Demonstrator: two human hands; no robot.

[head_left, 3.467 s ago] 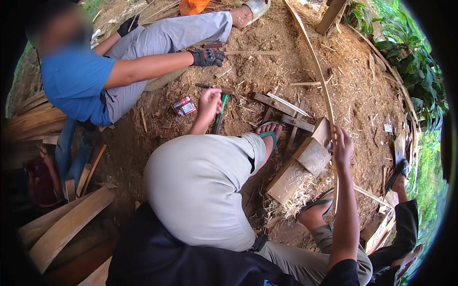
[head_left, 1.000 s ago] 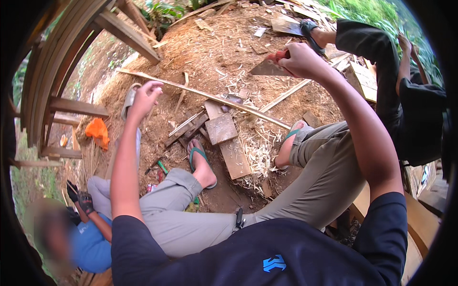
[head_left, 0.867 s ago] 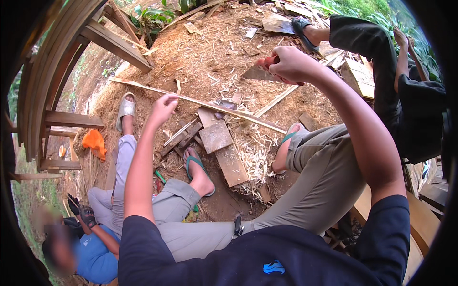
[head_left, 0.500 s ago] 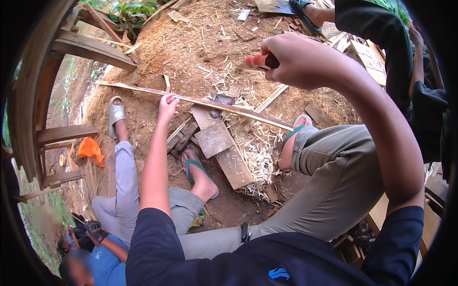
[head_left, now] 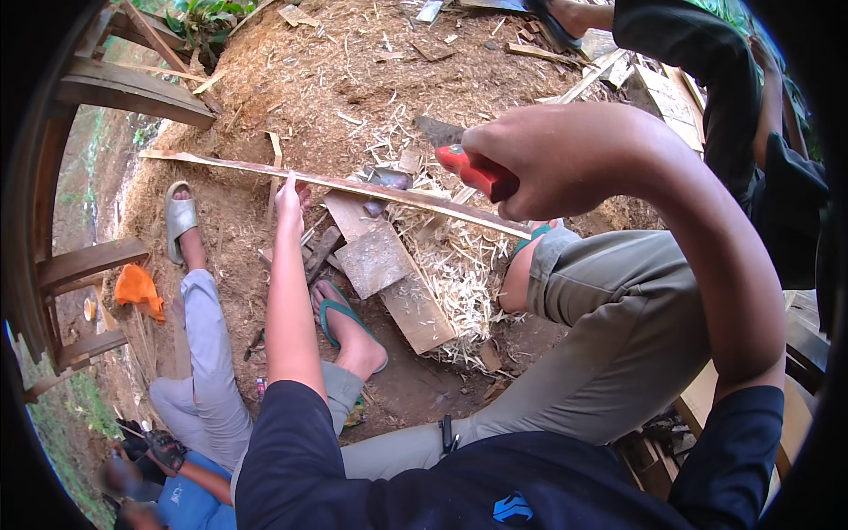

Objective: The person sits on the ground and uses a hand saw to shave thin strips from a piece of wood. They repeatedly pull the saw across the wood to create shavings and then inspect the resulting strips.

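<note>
Since half second ago: right hand [head_left: 565,163] swung nearer camera, fingers clenched round red-handled knife [head_left: 473,168]. Left hand [head_left: 290,196] slid along bamboo strip [head_left: 353,187], fingers pinching it. Strip now lies just under blade, chopping block [head_left: 389,278] below. Looks set for shaving stroke.

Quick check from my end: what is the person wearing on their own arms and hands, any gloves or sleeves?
No gloves: the left hand and right hand are both bare, with bare forearms. Short dark navy sleeves end near the elbows, part of a dark navy shirt with a small blue logo on the chest. No watch, rings or bands show.
</note>
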